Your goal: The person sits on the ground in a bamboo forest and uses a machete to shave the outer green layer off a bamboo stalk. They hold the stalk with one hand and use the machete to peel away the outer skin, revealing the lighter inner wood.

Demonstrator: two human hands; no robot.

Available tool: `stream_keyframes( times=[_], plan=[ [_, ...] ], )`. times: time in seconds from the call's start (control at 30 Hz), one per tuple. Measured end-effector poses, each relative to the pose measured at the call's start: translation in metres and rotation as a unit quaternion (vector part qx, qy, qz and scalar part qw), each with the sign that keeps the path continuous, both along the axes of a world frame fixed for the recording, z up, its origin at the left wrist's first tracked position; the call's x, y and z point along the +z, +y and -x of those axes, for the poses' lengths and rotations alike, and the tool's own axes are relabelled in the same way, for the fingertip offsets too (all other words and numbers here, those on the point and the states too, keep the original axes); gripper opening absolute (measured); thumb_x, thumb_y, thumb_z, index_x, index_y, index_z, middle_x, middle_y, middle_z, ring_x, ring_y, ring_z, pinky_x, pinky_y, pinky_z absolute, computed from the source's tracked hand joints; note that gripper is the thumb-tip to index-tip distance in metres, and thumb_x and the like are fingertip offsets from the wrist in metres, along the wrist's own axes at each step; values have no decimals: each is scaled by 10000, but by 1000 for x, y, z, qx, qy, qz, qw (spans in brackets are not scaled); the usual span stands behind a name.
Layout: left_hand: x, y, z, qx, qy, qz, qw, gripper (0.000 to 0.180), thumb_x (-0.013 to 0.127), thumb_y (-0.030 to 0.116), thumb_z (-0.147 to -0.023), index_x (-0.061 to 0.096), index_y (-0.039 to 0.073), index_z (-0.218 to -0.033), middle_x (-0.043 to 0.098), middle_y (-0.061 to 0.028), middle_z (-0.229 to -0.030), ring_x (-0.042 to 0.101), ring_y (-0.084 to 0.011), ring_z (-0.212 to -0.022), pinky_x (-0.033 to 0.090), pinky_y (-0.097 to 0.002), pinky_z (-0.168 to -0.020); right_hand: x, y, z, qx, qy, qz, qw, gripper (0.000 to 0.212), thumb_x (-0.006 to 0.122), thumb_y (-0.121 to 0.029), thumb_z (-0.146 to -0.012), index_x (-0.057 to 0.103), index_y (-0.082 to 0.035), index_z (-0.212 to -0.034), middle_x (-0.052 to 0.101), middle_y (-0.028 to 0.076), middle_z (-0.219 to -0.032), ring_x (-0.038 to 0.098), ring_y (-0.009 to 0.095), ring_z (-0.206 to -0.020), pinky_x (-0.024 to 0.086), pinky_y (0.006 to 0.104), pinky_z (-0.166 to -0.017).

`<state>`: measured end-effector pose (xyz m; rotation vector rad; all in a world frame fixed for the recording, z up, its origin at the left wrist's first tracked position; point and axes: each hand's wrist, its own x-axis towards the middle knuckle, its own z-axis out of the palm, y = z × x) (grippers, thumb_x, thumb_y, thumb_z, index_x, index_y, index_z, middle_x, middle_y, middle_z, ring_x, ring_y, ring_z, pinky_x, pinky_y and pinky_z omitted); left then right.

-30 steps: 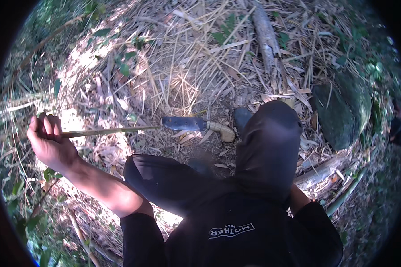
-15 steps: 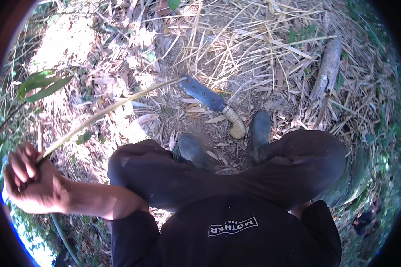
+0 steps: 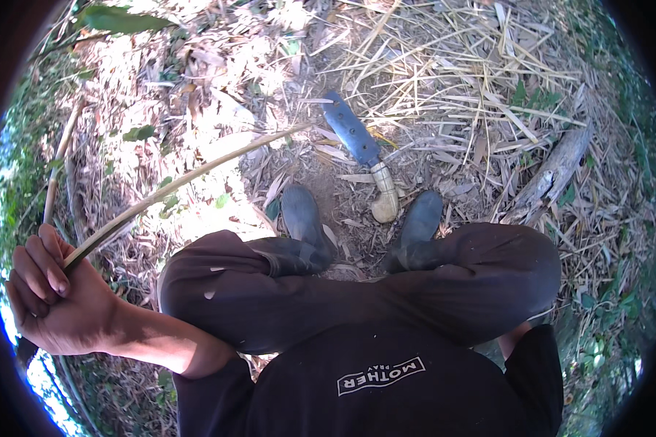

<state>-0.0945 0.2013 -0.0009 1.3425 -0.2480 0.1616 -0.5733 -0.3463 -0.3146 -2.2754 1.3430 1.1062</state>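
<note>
My left hand (image 3: pixel 62 295), raised at the far left, is closed around the lower end of a long, thin bamboo-like strip (image 3: pixel 171 189). The strip slants up and to the right, its far tip ending just left of a broad-bladed knife (image 3: pixel 351 132). This knife lies on the ground in front of my boots, dark blade pointing away and pale handle (image 3: pixel 385 191) toward me. Of my right arm only a bit of forearm (image 3: pixel 514 340) shows beside my right knee; the hand itself is hidden.
My dark boots (image 3: pixel 304 222) stand either side of the knife handle. Pale thin strips (image 3: pixel 444 80) are strewn over dry leaves at the far right. A weathered log (image 3: pixel 554 171) lies to the right. A green leaf (image 3: pixel 124 20) hangs at upper left.
The view has shifted and turned slightly. The strip's tip, which overlapped the blade's end, now appears apart from it on the left. My left hand keeps its hold.
</note>
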Motion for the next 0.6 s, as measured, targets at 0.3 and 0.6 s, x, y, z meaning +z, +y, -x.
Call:
stream_keyframes(
  times=[0.3,0.6],
  plan=[
    [42,20,72,-8,-70,27,997,390,410,103,-873,260,208,-529,305,1,-545,307,-125,-499,286,-322,-636,-20,3,-5,70,-27,-54,996,348,563,-290,-949,588,20,-1105,667,131,-804,636,233,-717,494,358,-662],
    [64,-42,53,27,-75,29,996,393,517,194,-853,297,196,-528,293,10,-522,324,-116,-503,300,-290,-633,0,50,-75,238,-2,-214,947,340,553,-282,-959,588,19,-1113,672,130,-817,637,221,-713,495,350,-655]
  ],
)
